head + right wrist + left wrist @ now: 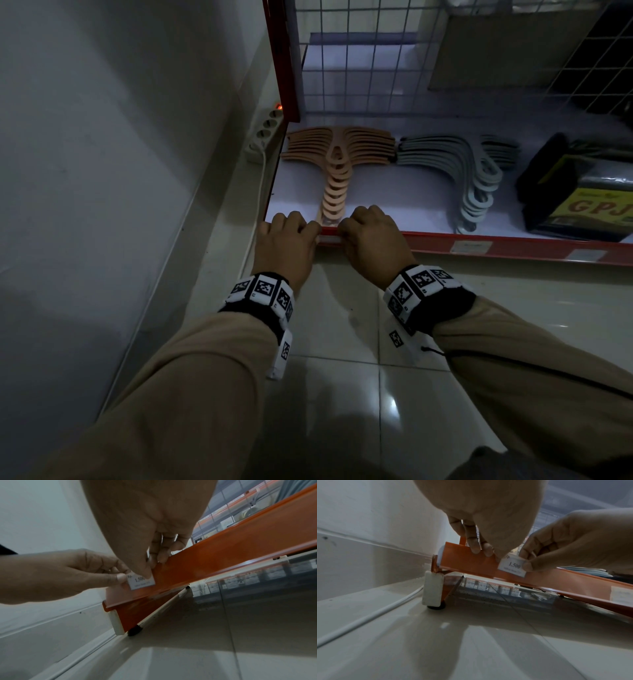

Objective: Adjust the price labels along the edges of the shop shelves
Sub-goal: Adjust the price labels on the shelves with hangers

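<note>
A white price label point(511, 568) printed "1.500" sits on the red edge strip point(513, 248) of the lowest shelf, near its left end. My left hand point(289, 234) hooks its fingers point(474, 547) over the top of the strip, with the thumb on the label's left end point(132, 580). My right hand point(370, 234) pinches the label's right part, thumb point(528, 566) in front and fingers curled behind the strip. In the head view the hands hide most of the label. Two more labels point(471, 246) sit further right on the strip.
On the shelf lie stacked peach hangers point(337, 161), grey hangers point(472, 178) and a black packet with a yellow label point(582, 202). A wire grid point(359, 58) backs the shelf. A power strip point(265, 133) and its white cable point(368, 616) run along the left wall. Below is glossy tiled floor point(342, 394).
</note>
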Motion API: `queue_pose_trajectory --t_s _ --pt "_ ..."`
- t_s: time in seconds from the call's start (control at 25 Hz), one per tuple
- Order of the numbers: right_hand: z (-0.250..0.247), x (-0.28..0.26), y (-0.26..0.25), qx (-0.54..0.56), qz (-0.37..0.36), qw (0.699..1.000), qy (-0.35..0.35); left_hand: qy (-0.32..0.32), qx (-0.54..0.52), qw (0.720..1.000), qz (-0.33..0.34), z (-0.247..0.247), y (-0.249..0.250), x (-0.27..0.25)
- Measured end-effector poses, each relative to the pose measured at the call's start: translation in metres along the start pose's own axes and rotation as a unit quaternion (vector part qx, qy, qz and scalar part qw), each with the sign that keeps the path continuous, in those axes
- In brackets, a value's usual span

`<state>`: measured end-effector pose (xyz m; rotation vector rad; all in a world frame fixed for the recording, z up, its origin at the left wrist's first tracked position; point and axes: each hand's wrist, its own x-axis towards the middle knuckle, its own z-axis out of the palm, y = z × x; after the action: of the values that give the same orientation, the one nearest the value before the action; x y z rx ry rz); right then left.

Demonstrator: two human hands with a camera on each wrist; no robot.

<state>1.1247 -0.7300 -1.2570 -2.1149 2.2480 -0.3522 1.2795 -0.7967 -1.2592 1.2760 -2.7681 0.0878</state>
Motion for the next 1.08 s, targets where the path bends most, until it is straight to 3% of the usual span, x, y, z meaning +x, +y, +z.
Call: queue_pose_trajectory --t_s 0.52,0.8,1.08 --pt "0.006 -0.007 0.001 -0.034 -0.007 0.999 0.039 0.018 0.035 0.999 0.024 0.001 0.0 -0.001" --pt "0.001 -0.014 0.003 -0.006 -0.005 0.999 0.035 0.035 0.001 0.999 0.016 0.0 0.0 -0.004" --pt "-0.017 -0.048 0.037 -0.067 0.026 0.997 0.04 0.027 0.008 1.0 -0.01 -0.004 0.017 -0.011"
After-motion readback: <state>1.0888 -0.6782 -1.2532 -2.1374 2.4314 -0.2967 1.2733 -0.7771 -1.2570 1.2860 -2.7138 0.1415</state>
